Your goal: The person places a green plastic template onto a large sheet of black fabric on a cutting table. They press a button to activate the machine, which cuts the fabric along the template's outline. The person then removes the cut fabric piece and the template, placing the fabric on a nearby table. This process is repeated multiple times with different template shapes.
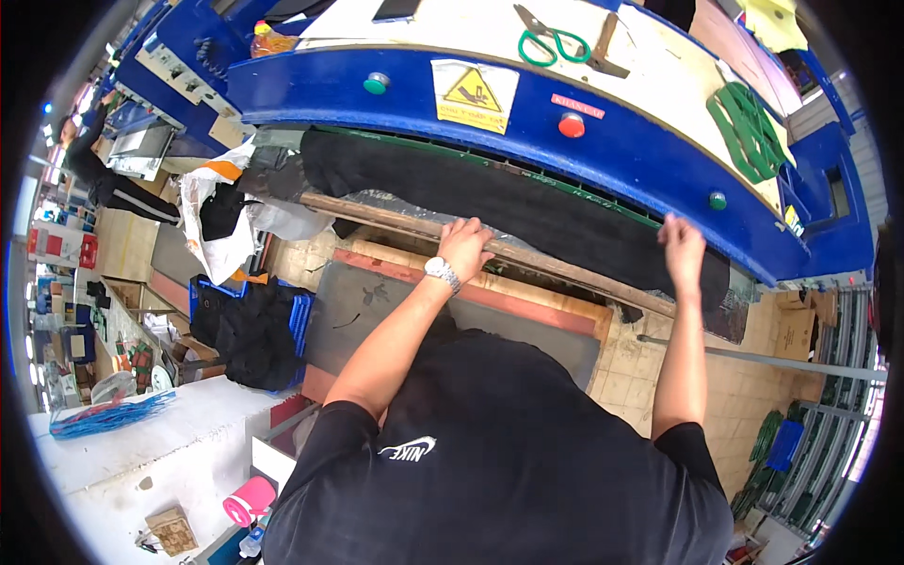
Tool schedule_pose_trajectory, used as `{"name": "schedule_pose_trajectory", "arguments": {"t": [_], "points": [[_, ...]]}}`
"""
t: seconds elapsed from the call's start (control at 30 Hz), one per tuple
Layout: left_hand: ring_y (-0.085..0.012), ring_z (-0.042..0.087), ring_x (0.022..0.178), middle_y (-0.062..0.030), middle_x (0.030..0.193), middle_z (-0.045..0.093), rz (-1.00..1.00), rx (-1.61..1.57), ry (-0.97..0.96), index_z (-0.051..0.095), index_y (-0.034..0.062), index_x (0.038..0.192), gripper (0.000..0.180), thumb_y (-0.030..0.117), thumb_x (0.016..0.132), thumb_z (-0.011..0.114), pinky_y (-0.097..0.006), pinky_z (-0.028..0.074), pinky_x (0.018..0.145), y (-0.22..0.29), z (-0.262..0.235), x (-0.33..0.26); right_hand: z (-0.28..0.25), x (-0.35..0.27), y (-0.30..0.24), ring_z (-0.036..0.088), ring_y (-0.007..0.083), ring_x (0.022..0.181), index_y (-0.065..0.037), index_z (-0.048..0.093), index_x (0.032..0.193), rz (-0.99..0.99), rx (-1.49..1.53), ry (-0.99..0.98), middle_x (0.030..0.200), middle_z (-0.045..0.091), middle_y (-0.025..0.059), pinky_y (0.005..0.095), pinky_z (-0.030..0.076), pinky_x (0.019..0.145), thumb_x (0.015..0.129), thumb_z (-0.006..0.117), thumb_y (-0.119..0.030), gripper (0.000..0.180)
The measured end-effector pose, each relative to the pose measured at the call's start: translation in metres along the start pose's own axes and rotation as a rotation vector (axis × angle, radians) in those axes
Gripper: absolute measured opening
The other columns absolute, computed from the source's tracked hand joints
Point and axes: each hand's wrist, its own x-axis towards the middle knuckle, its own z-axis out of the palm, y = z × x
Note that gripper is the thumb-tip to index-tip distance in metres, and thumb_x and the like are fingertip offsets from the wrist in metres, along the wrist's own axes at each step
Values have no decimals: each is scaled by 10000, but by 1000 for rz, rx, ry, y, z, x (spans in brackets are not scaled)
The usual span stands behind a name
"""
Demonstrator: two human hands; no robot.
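Note:
A long piece of black fabric (443, 179) lies across the bed of a blue press, under the machine's front beam. Along the fabric's far edge runs a thin green strip, probably metal (603, 200). My left hand (463, 247), with a watch on the wrist, rests on the wooden bar (546, 266) at the near edge, its fingers apart and touching the fabric side. Farther right, my right hand (682, 250) hovers over the fabric's right part with fingers curled together. What they may pinch is hidden.
The blue beam (395, 89) carries green buttons, a red button (571, 125) and a warning sign (474, 97). Above it lie green-handled scissors (551, 42), a hammer (607, 52) and green cutting dies (746, 132). Left are a white sack (215, 235) and a blue crate (301, 325) of black cloth.

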Motion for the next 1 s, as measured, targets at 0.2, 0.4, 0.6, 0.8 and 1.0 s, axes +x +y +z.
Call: {"name": "schedule_pose_trajectory", "arguments": {"t": [0.2,0.4,0.6,0.8,1.0], "points": [[-299,561,1134,-66,1103,616,-9,-27,-32,734,152,1136,400,247,764,847,-470,415,994,7,-2,9,38,-108,-16,693,375,896,-7,739,972,-104,-191,-254,956,714,195,460,541,769,881,795,-305,317],[-378,583,1101,-140,1126,604,0,98,-101,711,152,1131,426,340,768,832,-538,482,919,2,-3,10,54,-129,-22,612,373,1096,-68,722,1114,-212,-461,-190,1116,663,144,503,481,917,767,853,-298,436],[-392,563,1159,-139,1152,607,-35,-16,-78,712,162,1168,351,222,830,785,-539,445,1008,0,2,9,60,-135,-27,586,367,1080,-62,707,1007,-74,-421,-175,1067,623,139,503,461,906,721,891,-221,376],[-359,549,1177,-108,1150,615,-72,-37,-86,708,155,1153,324,282,863,777,-509,432,1015,3,3,11,60,-132,-24,578,362,1109,-55,709,992,-17,-395,-228,1090,627,145,506,453,945,734,884,-204,346],[-357,552,1161,-118,1152,614,-61,-40,-90,702,150,1146,333,348,884,757,-505,431,1013,11,-1,-18,57,-151,-17,581,383,1124,-47,700,978,-64,-430,-310,1101,636,173,515,462,946,733,893,-250,372]]}}
